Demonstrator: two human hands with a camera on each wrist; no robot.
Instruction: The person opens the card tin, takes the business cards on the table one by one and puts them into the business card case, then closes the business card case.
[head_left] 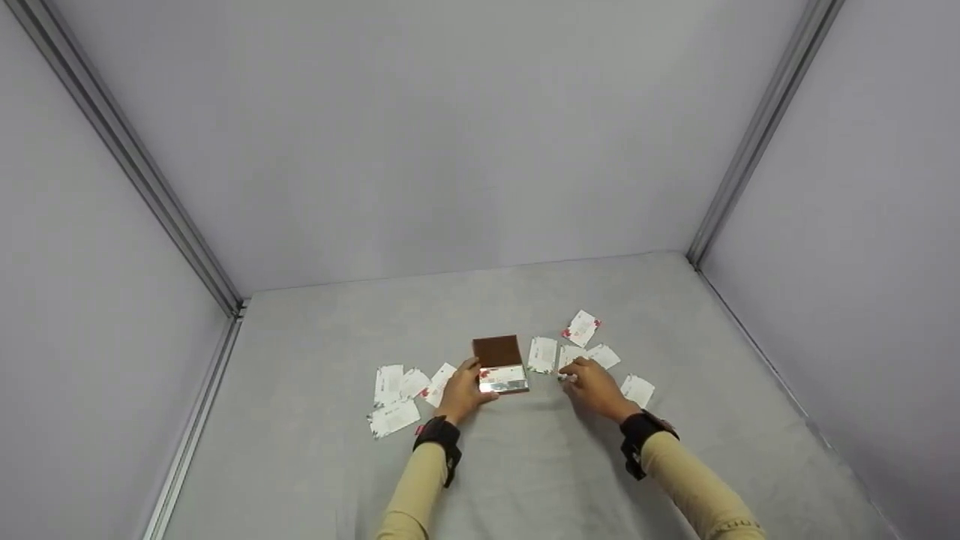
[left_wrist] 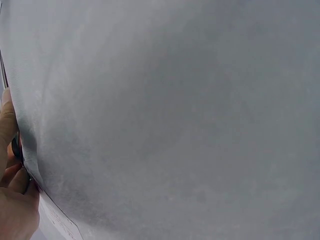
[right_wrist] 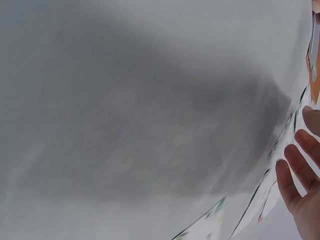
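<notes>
Tan sleeves and dark wrist straps sat closest to us. Our left hand lay on the grey table, its fingers curled against the left edge of the open case, holding it. That case lay mid-table, brown lid up, a card in its lower half. Our right hand rested with loosely bent fingers on the cards just right of the case; whether it pinched one we could not tell. More cards lay scattered left of the left hand.
</notes>
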